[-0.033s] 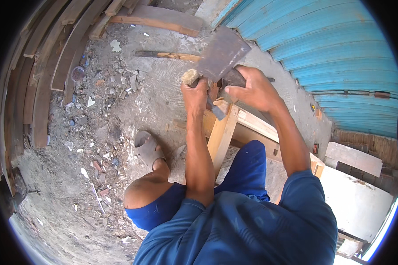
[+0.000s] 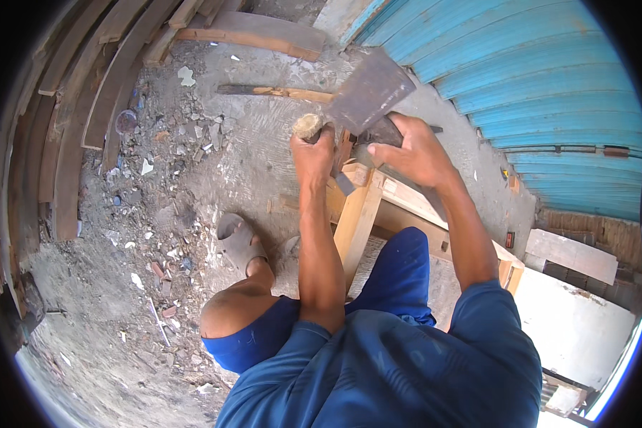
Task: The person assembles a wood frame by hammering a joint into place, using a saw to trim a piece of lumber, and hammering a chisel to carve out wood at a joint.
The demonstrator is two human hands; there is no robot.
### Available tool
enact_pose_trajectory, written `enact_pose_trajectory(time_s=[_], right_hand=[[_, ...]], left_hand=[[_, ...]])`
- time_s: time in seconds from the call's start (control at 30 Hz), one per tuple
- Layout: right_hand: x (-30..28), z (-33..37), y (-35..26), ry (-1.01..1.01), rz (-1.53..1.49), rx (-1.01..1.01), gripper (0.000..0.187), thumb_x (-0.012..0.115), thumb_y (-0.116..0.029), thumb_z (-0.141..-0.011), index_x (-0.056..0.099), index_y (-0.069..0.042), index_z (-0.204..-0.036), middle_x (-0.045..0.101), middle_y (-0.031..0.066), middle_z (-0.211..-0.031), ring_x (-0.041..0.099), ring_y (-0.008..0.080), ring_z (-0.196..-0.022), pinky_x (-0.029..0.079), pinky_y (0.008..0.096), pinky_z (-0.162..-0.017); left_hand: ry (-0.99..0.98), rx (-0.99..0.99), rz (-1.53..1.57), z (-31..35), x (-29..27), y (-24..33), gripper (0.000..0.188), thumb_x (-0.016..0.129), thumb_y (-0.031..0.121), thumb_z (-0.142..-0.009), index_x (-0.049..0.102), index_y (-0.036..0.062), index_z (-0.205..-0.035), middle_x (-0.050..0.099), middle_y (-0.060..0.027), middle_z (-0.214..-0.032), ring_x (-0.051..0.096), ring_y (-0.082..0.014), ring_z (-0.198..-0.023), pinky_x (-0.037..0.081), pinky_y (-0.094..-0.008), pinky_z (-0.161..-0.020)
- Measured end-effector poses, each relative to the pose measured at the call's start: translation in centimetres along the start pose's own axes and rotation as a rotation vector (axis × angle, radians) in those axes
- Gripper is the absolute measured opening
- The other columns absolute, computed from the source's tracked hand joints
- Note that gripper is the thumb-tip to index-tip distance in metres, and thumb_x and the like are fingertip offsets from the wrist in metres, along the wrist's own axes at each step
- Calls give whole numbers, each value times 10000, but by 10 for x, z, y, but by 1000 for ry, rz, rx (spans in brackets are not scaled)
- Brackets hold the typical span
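Observation:
My left hand [image 2: 312, 158] is closed around a chisel, whose round, battered pale handle end [image 2: 307, 127] sticks out above the fist. Its flat metal blade [image 2: 344, 184] comes out below, by the corner of a pale wooden frame [image 2: 359, 214]. My right hand [image 2: 419, 151] grips a hatchet with a broad, dark, nearly rectangular blade [image 2: 372, 87], held just right of the chisel handle and apart from its end. The frame lies before my knees, with a small square hole [image 2: 444, 246] in one rail. Whether the chisel edge touches the wood, I cannot tell.
Long weathered planks [image 2: 71, 135] are piled at the left. Rubble [image 2: 164, 264] litters the concrete beside my sandaled foot [image 2: 241, 239]. A loose stick [image 2: 274, 90] and a thick board [image 2: 257, 34] lie ahead. A blue slatted metal wall [image 2: 521, 78] stands at the right.
The hatchet and my right hand have shifted slightly right, farther from the chisel handle. The chisel blade shows slightly farther left, and my left hand stays nearly in place.

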State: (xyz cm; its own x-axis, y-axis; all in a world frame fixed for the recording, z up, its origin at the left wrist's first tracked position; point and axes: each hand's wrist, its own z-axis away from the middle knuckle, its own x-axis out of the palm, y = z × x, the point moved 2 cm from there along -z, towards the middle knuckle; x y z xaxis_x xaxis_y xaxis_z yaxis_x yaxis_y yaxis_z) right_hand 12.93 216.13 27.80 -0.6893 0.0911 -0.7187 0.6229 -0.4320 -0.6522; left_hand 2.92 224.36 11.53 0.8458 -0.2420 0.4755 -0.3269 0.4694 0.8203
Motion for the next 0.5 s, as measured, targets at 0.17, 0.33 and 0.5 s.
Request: enact_pose_trajectory(time_s=[0.17,0.33,0.5], right_hand=[[10,83,74,225,-268,239,300,695,-165,-874,599,18,-1092,617,58,-829,581,118,-617,498,286,-559],[29,168,135,404,-420,269,172,697,-105,-889,574,-14,-967,577,7,-721,560,77,-562,480,253,-523],[27,214,166,544,-514,185,152,680,-88,-897,563,-15,-961,574,8,-696,561,76,-560,478,256,-522]], left_hand=[[-382,80,-842,3,22,-27,384,690,179,-780,665,123,-1159,722,-169,-1059,691,-343,-1003,540,-403,-849],[-775,-47,-1468,36,39,-81,638,651,140,-750,552,183,-1378,679,-182,-1189,644,-363,-1115,527,-424,-929],[-933,-90,-1477,45,27,-87,675,611,133,-753,494,125,-1418,667,-241,-1174,646,-362,-1117,523,-415,-929]])
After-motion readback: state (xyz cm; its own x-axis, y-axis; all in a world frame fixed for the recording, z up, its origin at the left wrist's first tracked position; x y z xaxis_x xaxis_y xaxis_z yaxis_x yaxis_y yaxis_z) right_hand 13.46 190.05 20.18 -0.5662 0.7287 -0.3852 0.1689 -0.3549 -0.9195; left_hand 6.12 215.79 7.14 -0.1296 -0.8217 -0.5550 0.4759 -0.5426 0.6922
